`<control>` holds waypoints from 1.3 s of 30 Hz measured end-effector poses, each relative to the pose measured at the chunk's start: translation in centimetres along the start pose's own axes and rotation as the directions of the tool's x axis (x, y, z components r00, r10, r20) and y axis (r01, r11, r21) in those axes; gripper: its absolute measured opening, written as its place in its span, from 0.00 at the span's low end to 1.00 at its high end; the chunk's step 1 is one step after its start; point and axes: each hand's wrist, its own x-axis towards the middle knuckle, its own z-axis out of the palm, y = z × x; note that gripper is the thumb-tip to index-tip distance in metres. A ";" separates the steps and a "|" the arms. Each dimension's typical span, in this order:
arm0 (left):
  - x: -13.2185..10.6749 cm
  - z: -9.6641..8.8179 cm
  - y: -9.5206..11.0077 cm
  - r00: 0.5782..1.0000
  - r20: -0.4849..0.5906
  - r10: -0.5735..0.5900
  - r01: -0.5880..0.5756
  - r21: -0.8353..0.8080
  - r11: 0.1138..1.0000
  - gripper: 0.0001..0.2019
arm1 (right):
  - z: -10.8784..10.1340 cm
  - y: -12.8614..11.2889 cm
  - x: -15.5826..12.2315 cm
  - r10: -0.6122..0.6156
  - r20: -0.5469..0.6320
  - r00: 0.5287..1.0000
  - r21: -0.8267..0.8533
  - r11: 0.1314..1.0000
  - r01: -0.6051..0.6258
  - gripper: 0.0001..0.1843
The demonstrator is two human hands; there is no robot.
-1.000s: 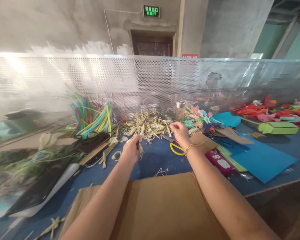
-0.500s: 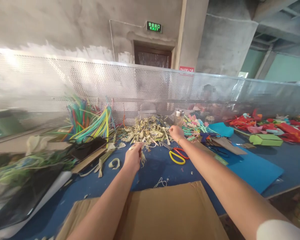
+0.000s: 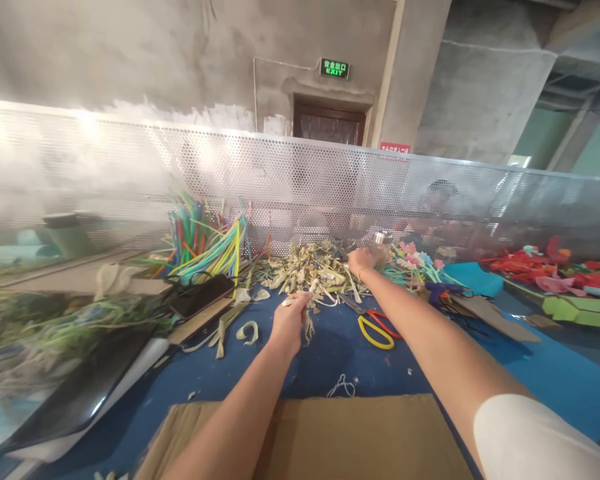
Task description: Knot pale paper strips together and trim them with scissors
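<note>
My left hand is closed, with its fingers pinched on a small pale piece of dried husk whose frayed strands hang below the fingers. My right hand reaches out to the right edge of a heap of dried husk pieces. Its fingers are curled together, and what they grip, if anything, is hidden. Scissors with one yellow and one red handle lie on the blue table below my right wrist. A curled husk strip rests left of my left hand.
A cardboard sheet lies in front of me. Colourful pipe cleaners stand at the back left beside a black phone-like object. A metal-capped bottle, pink flowers and blue sheets are rightward. A perforated metal screen stands behind.
The view has swung, so the table things appear farther right. My right hand has moved slightly outward to the heap's right edge; my left hand keeps its pinch on the husk piece.
</note>
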 end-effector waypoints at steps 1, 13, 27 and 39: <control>0.0 0.1 0.0 1.000 0.004 0.000 0.000 -0.001 1.000 0.13 | -0.6 -0.1 0.1 -0.007 -0.003 1.000 0.020 1.000 0.007 0.13; -2.5 0.8 2.3 0.928 0.333 0.167 -0.226 0.147 0.963 0.09 | -13.6 -0.8 -1.1 -0.258 -0.010 0.966 0.658 0.726 0.200 0.12; -2.9 0.4 2.2 0.733 0.652 0.195 -0.545 0.392 0.741 0.04 | -16.3 -3.3 -8.9 -0.728 0.316 0.608 0.780 0.564 0.270 0.08; -0.5 -1.0 1.1 0.848 0.441 0.294 -0.519 0.578 0.630 0.08 | -19.0 0.5 -7.3 -0.357 0.056 0.932 0.982 0.189 0.014 0.11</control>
